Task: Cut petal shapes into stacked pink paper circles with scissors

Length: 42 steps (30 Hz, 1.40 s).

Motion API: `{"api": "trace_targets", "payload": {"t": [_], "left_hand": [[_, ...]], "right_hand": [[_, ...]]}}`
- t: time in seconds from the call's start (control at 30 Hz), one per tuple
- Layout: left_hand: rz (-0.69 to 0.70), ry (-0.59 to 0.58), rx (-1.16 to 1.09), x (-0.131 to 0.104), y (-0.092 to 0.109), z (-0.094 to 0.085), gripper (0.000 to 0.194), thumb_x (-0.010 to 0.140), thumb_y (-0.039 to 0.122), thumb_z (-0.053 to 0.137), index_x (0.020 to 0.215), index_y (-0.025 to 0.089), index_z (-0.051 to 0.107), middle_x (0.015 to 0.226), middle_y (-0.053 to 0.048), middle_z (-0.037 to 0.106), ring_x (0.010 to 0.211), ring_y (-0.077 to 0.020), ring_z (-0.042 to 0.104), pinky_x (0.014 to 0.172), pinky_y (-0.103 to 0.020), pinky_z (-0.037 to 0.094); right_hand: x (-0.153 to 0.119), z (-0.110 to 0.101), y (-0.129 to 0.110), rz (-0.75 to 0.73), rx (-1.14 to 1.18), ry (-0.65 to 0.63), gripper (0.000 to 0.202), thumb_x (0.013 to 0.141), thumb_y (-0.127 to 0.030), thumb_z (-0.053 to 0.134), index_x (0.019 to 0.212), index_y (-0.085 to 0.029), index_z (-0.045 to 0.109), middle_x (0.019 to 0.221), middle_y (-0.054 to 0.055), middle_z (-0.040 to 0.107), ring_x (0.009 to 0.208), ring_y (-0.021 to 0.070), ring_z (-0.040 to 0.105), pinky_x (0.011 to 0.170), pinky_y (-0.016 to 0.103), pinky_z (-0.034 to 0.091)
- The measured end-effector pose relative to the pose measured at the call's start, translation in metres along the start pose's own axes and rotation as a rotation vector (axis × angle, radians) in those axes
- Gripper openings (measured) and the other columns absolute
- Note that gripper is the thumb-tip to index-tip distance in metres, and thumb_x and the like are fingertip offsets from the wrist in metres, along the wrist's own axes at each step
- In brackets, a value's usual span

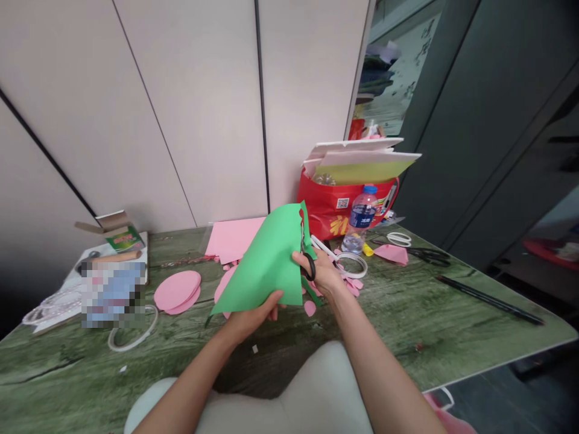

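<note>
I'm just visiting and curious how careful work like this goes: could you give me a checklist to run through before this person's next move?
1. Green paper held: ok, the left hand grips its lower edge.
2. Scissors in hand: ok, the right hand has them by the black handle.
3. Left fingers away from the blades: ok, they are lower down the sheet.
4. Blades fully open or closed: cannot tell, too small to make out.
5. Work area free of offcuts: not ok, pink scraps lie beside the right hand.
6. Water bottle upright and capped: ok.
</note>
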State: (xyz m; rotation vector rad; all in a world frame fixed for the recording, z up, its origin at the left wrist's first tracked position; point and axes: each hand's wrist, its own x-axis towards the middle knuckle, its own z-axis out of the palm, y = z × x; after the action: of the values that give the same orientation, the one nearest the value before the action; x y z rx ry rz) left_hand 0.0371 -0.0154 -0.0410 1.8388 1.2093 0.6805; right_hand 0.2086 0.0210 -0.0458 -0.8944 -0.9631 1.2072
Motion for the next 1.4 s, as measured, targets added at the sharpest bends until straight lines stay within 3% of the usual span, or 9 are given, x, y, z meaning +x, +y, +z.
{"api": "trace_targets", "payload": {"t": [0.23,0.4,0.9,1.23,1.4], "left_hand": [[-0.009,-0.020,0.015,-0.003,0.005,-0.003,0.044,0.079,0.048,0.041,0.045,0.022,0.051,0.051,0.001,0.057,0.057,-0.0144,0.055,0.072,-0.026,0.042],[-0.011,-0.038,0.035,-0.004,0.003,0.000,0.043,0.078,0.048,0.042,0.045,0.022,0.051,0.054,0.001,0.059,0.059,-0.0142,0.055,0.070,-0.025,0.042],[-0.020,-0.073,0.058,-0.008,0.010,0.001,0.043,0.079,0.047,0.041,0.045,0.022,0.050,0.054,0.001,0.059,0.059,-0.0141,0.055,0.069,-0.024,0.042],[-0.060,-0.071,0.104,-0.009,0.012,-0.002,0.044,0.076,0.052,0.040,0.045,0.021,0.049,0.057,0.000,0.061,0.064,-0.0159,0.058,0.071,-0.026,0.041],[-0.070,-0.110,0.155,-0.009,0.003,0.000,0.041,0.074,0.051,0.043,0.047,0.022,0.049,0.056,0.001,0.058,0.060,-0.0148,0.055,0.071,-0.026,0.040]], "right_hand": [[0.001,-0.002,0.002,-0.030,0.002,0.032,0.026,0.058,-0.038,0.072,0.067,-0.017,0.061,0.050,-0.004,0.056,0.044,0.0094,0.049,0.046,0.021,0.043],[-0.002,0.001,-0.005,-0.082,0.050,0.043,0.033,0.056,-0.037,0.073,0.081,-0.018,0.063,0.069,0.000,0.065,0.060,0.0135,0.058,0.062,0.027,0.049],[0.001,-0.005,-0.009,-0.161,0.139,0.106,0.036,0.055,-0.033,0.075,0.086,-0.016,0.064,0.087,0.004,0.070,0.075,0.0190,0.064,0.074,0.034,0.051],[0.004,-0.007,-0.008,-0.179,0.179,0.171,0.036,0.053,-0.030,0.077,0.083,-0.017,0.064,0.079,0.003,0.070,0.067,0.0181,0.064,0.065,0.032,0.052],[0.009,-0.022,-0.012,-0.117,0.200,0.276,0.035,0.053,-0.038,0.076,0.075,-0.015,0.062,0.060,0.000,0.067,0.055,0.0151,0.061,0.058,0.028,0.052]]}}
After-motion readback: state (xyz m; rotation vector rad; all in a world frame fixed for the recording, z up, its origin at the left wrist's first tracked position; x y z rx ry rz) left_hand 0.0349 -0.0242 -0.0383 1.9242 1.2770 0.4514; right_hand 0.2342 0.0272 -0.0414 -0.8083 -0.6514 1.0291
